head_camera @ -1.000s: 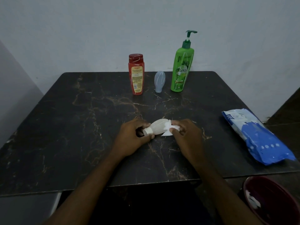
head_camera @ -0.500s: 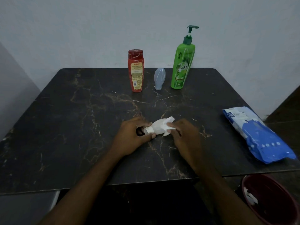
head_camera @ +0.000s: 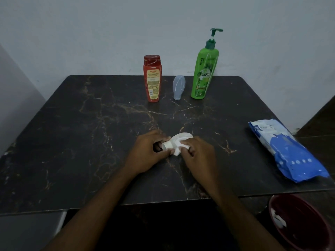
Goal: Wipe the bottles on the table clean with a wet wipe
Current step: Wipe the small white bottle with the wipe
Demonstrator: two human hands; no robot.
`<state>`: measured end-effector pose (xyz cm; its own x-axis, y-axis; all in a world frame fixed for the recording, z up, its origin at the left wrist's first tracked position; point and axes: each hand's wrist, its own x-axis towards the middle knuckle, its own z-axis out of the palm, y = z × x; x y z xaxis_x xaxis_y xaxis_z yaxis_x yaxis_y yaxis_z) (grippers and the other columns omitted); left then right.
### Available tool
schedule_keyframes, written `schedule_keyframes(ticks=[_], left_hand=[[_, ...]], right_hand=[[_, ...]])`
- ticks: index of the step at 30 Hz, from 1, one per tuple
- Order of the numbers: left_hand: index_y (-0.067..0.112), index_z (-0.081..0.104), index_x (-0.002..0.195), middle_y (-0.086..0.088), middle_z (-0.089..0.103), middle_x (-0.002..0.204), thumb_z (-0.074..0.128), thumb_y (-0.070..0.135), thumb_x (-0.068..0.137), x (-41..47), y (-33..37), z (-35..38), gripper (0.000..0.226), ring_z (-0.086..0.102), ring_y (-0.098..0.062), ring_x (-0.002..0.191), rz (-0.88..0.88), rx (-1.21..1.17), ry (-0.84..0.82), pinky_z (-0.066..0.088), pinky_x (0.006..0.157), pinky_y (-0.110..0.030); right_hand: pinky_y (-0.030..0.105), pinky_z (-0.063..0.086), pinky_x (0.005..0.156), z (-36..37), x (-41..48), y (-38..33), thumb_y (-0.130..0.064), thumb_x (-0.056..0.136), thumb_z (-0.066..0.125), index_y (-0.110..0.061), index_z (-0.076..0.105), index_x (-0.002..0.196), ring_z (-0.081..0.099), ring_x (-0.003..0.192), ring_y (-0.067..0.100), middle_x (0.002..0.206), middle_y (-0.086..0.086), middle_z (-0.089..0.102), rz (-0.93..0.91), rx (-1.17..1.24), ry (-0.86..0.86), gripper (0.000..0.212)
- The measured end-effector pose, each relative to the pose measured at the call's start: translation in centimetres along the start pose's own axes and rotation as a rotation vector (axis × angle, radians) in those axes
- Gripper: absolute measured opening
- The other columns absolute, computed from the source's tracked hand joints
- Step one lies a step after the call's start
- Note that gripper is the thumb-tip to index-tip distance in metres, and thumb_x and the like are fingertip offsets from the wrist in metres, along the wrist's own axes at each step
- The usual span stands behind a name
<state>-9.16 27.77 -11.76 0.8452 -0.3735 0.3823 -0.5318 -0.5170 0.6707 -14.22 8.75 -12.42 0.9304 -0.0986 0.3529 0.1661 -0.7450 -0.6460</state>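
Note:
A small white bottle (head_camera: 181, 138) lies on its side at the middle of the dark marble table (head_camera: 81, 133). My left hand (head_camera: 147, 153) grips its cap end. My right hand (head_camera: 198, 153) pinches a white wet wipe (head_camera: 178, 149) against the bottle's neck and body. At the back stand a red bottle (head_camera: 152, 78), a small translucent grey bottle (head_camera: 178, 87) on its cap, and a tall green pump bottle (head_camera: 204, 69).
A blue and white wet wipe pack (head_camera: 284, 151) lies at the table's right edge. A dark red bin (head_camera: 301, 223) with a used wipe inside stands on the floor at the lower right. A pale wall runs behind the table.
My right hand has slid the wipe from the bottle's far end toward the neck, close to my left hand. The bottle's rounded far end now shows.

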Motion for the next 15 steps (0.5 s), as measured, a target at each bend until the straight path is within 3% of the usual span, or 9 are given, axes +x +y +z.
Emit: schedule_keyframes(ticks=[2, 4, 8, 12, 13, 15], left_hand=[[0.015, 0.078, 0.114, 0.008, 0.070, 0.096, 0.090, 0.027, 0.077, 0.0, 0.0, 0.0, 0.041, 0.065, -0.006, 0.086, 0.002, -0.001, -0.004, 0.050, 0.073, -0.016], [0.016, 0.077, 0.115, 0.008, 0.070, 0.097, 0.089, 0.029, 0.078, 0.0, 0.0, 0.0, 0.042, 0.064, -0.006, 0.086, -0.003, -0.001, -0.011, 0.051, 0.072, -0.018], [0.018, 0.077, 0.114, 0.006, 0.070, 0.097, 0.088, 0.030, 0.079, 0.0, 0.0, 0.1, 0.039, 0.065, -0.008, 0.085, -0.015, -0.003, -0.014, 0.053, 0.073, -0.029], [0.017, 0.078, 0.112, 0.006, 0.070, 0.096, 0.088, 0.028, 0.079, 0.0, 0.0, 0.1, 0.037, 0.065, -0.010, 0.084, -0.003, -0.003, -0.017, 0.053, 0.073, -0.030], [0.016, 0.078, 0.112, 0.005, 0.070, 0.096, 0.088, 0.028, 0.079, 0.0, 0.0, 0.1, 0.036, 0.065, -0.010, 0.084, -0.001, -0.005, -0.015, 0.053, 0.073, -0.028], [0.016, 0.077, 0.113, 0.005, 0.071, 0.097, 0.088, 0.028, 0.079, 0.0, 0.1, 0.1, 0.038, 0.065, -0.010, 0.085, 0.000, -0.006, -0.012, 0.053, 0.074, -0.027]], right_hand=[[0.008, 0.033, 0.077, -0.9, 0.8, 1.6, -0.015, 0.089, 0.066, -0.014, 0.072, 0.106, 0.056, 0.093, 0.007, 0.104, -0.002, 0.064, 0.073, -0.015, -0.020, 0.018], [0.011, 0.039, 0.077, -1.7, 1.3, 2.8, -0.014, 0.089, 0.068, -0.012, 0.072, 0.107, 0.056, 0.091, 0.008, 0.104, 0.002, 0.066, 0.130, -0.019, 0.009, 0.019], [0.003, 0.037, 0.086, -1.8, 1.4, 2.6, -0.011, 0.085, 0.073, -0.012, 0.071, 0.106, 0.053, 0.092, 0.003, 0.111, -0.001, 0.061, 0.060, 0.029, 0.049, 0.021], [0.029, 0.051, 0.093, -1.2, 1.1, 1.9, -0.012, 0.086, 0.069, -0.010, 0.070, 0.108, 0.062, 0.103, 0.016, 0.118, 0.002, 0.064, -0.032, 0.072, -0.005, 0.022], [0.026, 0.048, 0.095, -1.1, 1.0, 1.9, -0.012, 0.086, 0.069, -0.009, 0.071, 0.108, 0.062, 0.104, 0.018, 0.115, 0.004, 0.066, -0.063, 0.039, -0.013, 0.022], [0.005, 0.034, 0.094, -1.2, 0.9, 1.7, -0.008, 0.086, 0.070, -0.009, 0.071, 0.109, 0.059, 0.106, 0.017, 0.113, 0.005, 0.068, -0.096, -0.039, -0.062, 0.023]])
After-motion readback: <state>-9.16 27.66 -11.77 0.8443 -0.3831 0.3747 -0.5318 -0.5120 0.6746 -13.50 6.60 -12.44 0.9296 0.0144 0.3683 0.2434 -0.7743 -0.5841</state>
